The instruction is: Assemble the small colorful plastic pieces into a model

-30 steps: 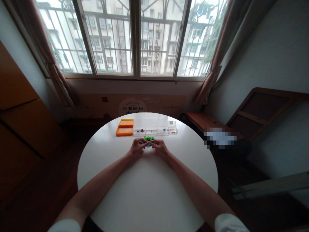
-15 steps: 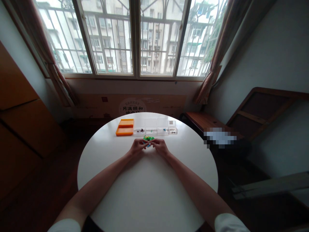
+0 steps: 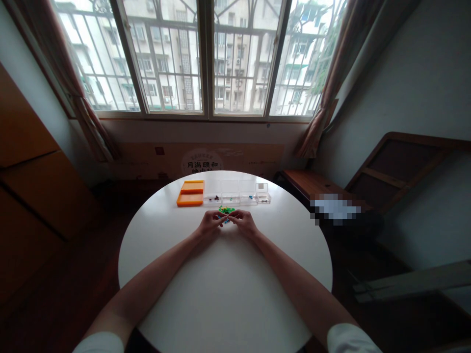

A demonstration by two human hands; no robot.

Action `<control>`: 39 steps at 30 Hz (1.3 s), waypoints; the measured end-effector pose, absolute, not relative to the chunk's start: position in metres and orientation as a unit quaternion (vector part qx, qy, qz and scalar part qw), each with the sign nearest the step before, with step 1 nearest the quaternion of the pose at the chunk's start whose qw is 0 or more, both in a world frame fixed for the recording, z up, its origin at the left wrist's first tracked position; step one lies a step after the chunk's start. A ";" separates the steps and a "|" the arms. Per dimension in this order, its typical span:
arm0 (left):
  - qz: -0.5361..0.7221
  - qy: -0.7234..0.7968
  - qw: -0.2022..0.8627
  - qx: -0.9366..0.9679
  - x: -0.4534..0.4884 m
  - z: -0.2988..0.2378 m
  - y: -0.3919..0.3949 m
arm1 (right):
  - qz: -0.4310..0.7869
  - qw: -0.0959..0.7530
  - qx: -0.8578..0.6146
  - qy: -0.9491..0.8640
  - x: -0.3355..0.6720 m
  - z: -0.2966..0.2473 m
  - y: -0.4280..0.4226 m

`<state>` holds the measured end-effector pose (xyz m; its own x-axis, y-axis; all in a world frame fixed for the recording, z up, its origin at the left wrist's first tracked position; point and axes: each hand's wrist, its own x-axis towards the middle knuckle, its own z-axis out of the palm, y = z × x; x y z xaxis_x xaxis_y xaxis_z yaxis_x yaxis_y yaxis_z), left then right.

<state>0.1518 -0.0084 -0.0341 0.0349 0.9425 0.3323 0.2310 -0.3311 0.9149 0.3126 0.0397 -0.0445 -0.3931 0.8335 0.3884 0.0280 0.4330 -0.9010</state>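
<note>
My left hand (image 3: 211, 221) and my right hand (image 3: 242, 220) meet fingertip to fingertip over the white round table (image 3: 221, 294). Both are closed in a pinch, and whatever small thing lies between the fingertips is too small to name. Just beyond the fingers rests a small pile of green and yellow pieces (image 3: 226, 209). A few small blue pieces (image 3: 226, 220) show below and between the hands, partly hidden by the fingers.
Behind the pile stand an open orange box (image 3: 190, 198) and a row of clear plastic boxes (image 3: 230, 200) with a few tiny dark and blue pieces inside. A wooden bench (image 3: 309, 184) is right of the table, below the window.
The fingertips of both hands have shifted slightly and now touch more closely. The boxes and the pile look the same.
</note>
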 end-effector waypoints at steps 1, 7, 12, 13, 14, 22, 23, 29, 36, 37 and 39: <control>0.516 0.466 0.345 0.631 0.152 -0.034 -0.008 | 0.438 0.461 -0.305 -0.709 0.313 -0.045 0.040; 0.522 0.465 0.348 0.625 0.154 -0.033 -0.009 | 0.434 0.463 -0.319 -0.704 0.312 -0.044 0.039; 0.517 0.465 0.347 0.629 0.152 -0.036 -0.007 | 0.444 0.466 -0.313 -0.698 0.311 -0.044 0.039; 0.516 0.464 0.347 0.631 0.152 -0.037 -0.007 | 0.445 0.466 -0.312 -0.698 0.311 -0.045 0.040; 0.515 0.462 0.347 0.633 0.151 -0.038 -0.006 | 0.445 0.466 -0.311 -0.699 0.311 -0.045 0.040; 0.504 0.461 0.357 0.637 0.151 -0.037 -0.008 | 0.440 0.461 -0.308 -0.706 0.312 -0.041 0.037; 0.503 0.456 0.357 0.642 0.151 -0.037 -0.008 | 0.440 0.460 -0.309 -0.707 0.312 -0.040 0.037; 0.502 0.447 0.356 0.650 0.150 -0.037 -0.008 | 0.435 0.463 -0.313 -0.706 0.311 -0.040 0.037; 0.516 0.455 0.356 0.633 0.151 -0.038 -0.006 | 0.423 0.463 -0.316 -0.712 0.312 -0.042 0.038; 0.518 0.454 0.356 0.632 0.151 -0.038 -0.006 | 0.423 0.462 -0.317 -0.712 0.312 -0.042 0.038; 0.520 0.454 0.354 0.631 0.151 -0.039 -0.006 | 0.424 0.461 -0.319 -0.711 0.312 -0.042 0.038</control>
<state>0.1514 -0.0058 -0.0389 0.0466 0.9414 0.3341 0.2038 -0.3364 0.9194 0.3124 0.0378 -0.0418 -0.3707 0.8451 0.3851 0.0628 0.4366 -0.8975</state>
